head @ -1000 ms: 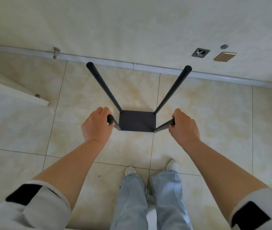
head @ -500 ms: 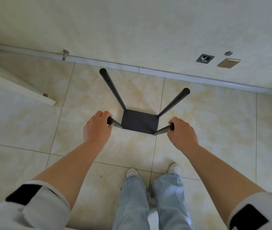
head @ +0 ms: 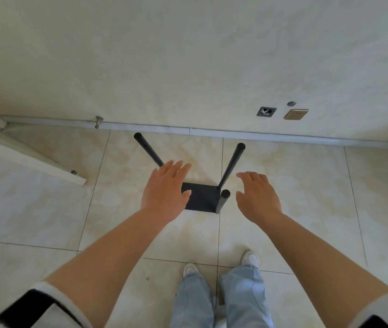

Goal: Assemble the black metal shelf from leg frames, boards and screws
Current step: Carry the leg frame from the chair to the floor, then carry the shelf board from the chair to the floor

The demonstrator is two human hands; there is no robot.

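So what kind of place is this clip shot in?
Probably an indoor room, likely a home: glossy beige floor tiles, a pale wall with a low socket, and a door standing open at the left.

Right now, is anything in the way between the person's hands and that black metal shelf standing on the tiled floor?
Nothing visible. The left hand and right hand hover open above the black metal shelf, with only air between them and its upright legs.

a home room: glossy beige floor tiles (head: 46, 209), cream wall (head: 188, 55) with sockets (head: 296, 114), a door stopper (head: 98, 121).
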